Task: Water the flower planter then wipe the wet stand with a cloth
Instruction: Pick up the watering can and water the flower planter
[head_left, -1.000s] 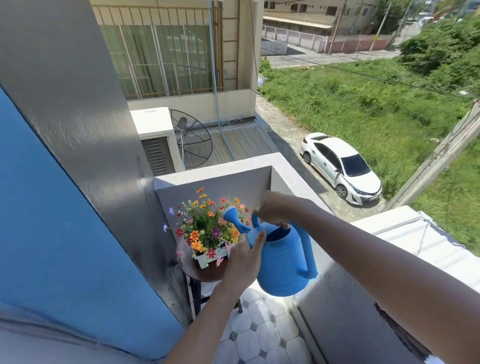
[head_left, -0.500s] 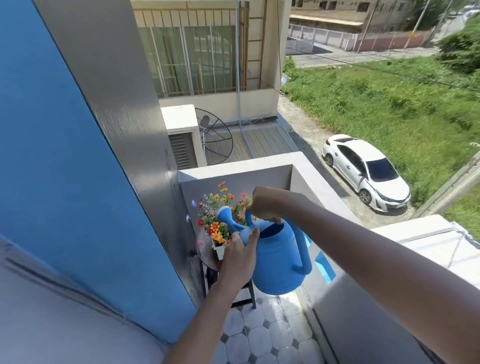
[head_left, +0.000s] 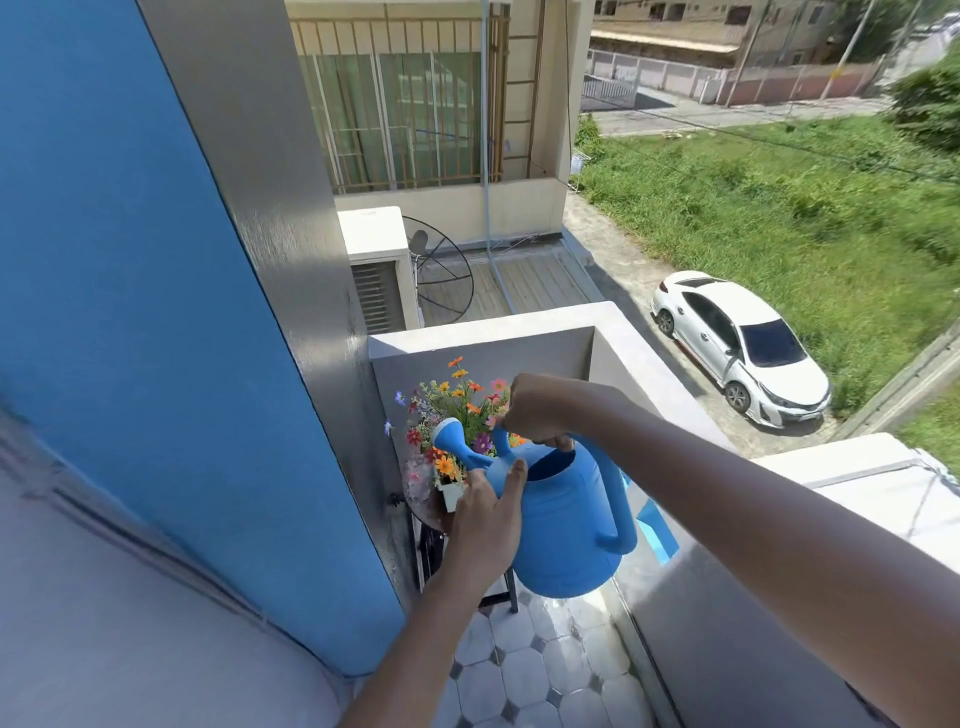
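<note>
Head view: the blue plastic watering can (head_left: 561, 519) sits lower in frame than before, right hand (head_left: 535, 410) clenched on its handle, left hand (head_left: 488, 514) flat against its side, spout over the multicoloured flower planter (head_left: 452, 415); octagon-tiled balcony floor (head_left: 524, 670) below.

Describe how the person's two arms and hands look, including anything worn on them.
Both arms are bare from the frame edge to the fingertips: no sleeves, gloves, watch, bracelets or rings show. The left hand and right hand have short, unpainted nails as far as can be seen. No markings are visible.

blue watering can (head_left: 563, 525) tilted, spout over the flower planter (head_left: 457, 436), which sits on a round stand (head_left: 422, 506).
</note>
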